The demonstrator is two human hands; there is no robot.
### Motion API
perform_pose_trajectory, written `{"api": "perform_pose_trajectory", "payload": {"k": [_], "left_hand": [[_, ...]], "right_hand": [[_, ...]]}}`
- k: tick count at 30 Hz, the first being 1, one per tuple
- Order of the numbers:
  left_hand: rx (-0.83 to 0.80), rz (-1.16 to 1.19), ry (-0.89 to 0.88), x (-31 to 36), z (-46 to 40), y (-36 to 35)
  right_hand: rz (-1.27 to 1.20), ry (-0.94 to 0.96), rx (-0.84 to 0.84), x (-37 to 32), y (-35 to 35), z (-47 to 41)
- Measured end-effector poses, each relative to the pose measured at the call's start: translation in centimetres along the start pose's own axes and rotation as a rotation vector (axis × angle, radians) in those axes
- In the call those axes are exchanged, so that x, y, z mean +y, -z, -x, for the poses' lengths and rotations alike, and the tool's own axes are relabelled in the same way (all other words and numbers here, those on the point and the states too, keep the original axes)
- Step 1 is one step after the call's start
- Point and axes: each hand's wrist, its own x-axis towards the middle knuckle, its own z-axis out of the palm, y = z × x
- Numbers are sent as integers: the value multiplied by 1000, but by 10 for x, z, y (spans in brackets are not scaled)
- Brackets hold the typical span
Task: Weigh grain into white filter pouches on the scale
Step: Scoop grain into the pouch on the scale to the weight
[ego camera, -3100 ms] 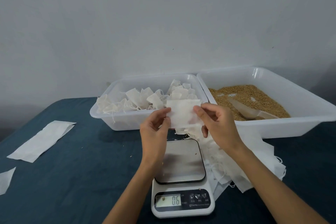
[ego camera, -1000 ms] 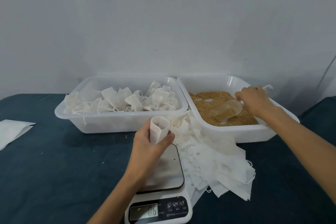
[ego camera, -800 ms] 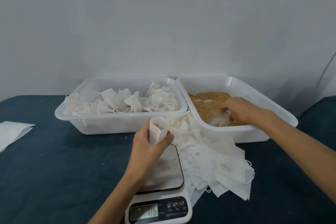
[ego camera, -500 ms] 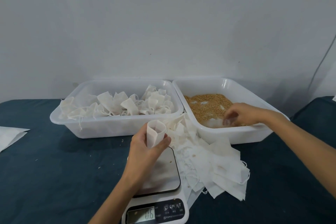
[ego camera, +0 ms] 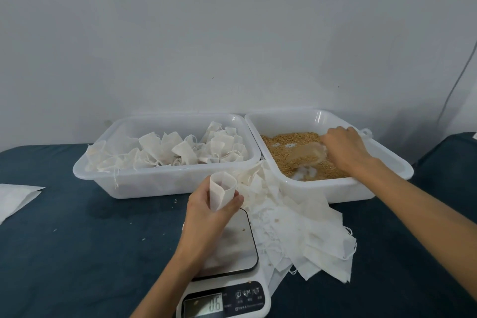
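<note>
My left hand (ego camera: pixel 206 217) grips an empty white filter pouch (ego camera: pixel 221 190) upright with its mouth spread wide, just above the far edge of the scale (ego camera: pixel 232 250). The scale's display (ego camera: pixel 204 305) reads 0.6. Over in the right-hand white tub (ego camera: pixel 387 160), my right hand (ego camera: pixel 344 148) grips a clear plastic scoop (ego camera: pixel 305 156) loaded with brown grain (ego camera: pixel 281 143), its blade tipped to the left just above the grain bed.
A second white tub (ego camera: pixel 165 183) to the left holds several filled, tied pouches (ego camera: pixel 180 152). A loose heap of flat empty pouches (ego camera: pixel 304 232) lies right of the scale. White sheets (ego camera: pixel 15 196) lie at the table's left edge. Stray grains dot the dark blue cloth.
Both hands first held a flat pouch over the scale. Since then my left hand keeps it upright and spread, while my right hand took the scoop, dragged it through the grain and raised it full.
</note>
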Motion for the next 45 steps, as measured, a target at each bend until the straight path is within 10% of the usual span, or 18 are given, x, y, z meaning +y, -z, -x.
{"api": "perform_pose_trajectory", "payload": {"k": [16, 24, 34, 45], "left_hand": [[4, -10, -4, 2, 0, 0], [-4, -12, -13, 0, -1, 1], [-27, -68, 38, 1, 0, -2], [-35, -73, 68, 6, 4, -2]], "right_hand": [[-967, -24, -510, -2, -12, 4], [-1039, -120, -281, 7, 6, 3], [-1297, 277, -243, -14, 78, 39], [-931, 432, 74, -23, 136, 47]]}}
